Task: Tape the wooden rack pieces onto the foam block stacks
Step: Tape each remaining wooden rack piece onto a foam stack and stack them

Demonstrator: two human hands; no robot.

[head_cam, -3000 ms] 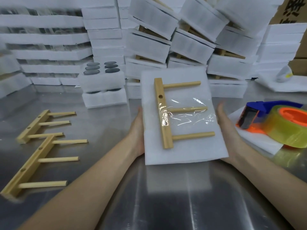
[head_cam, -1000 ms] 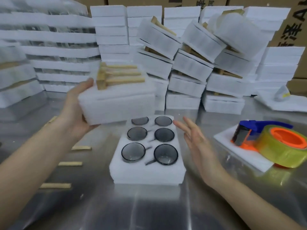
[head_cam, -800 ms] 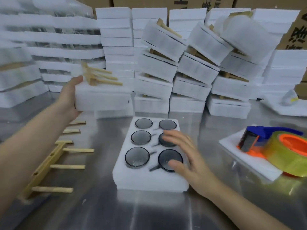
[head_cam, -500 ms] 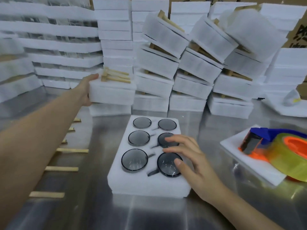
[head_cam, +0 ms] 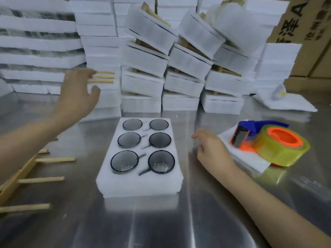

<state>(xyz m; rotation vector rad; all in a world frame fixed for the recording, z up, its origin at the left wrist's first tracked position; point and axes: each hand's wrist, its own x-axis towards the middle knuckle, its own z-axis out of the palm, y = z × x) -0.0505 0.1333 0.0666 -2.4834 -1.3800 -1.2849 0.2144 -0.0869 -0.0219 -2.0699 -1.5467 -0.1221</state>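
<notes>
Upper left of the frame, the left hand (head_cam: pixel 78 94) is up off the table, fingers spread and holding nothing. Its fingertips are right at the pegs of a wooden rack (head_cam: pixel 105 77) lying on top of a foam block stack (head_cam: pixel 109 101); touching or just clear, the blur won't say. Right of centre, the right hand (head_cam: pixel 213 151) is low at the metal table (head_cam: pixel 161 222), fingers loosely curled, nothing in them. Between the two hands lies a white foam tray (head_cam: pixel 139 187) with six dark glass cups (head_cam: pixel 124 161) nested in two columns. Just right of the right hand, a blue-and-orange tape dispenser (head_cam: pixel 268 144) rests on a thin foam sheet (head_cam: pixel 250 163). Lower left, loose wooden rack pieces (head_cam: pixel 41 180) lie flat on the table, partly behind the left forearm. Across the back, leaning piles of foam blocks (head_cam: pixel 186 63) wall off the view, with cardboard boxes (head_cam: pixel 304 33) at the upper right.
</notes>
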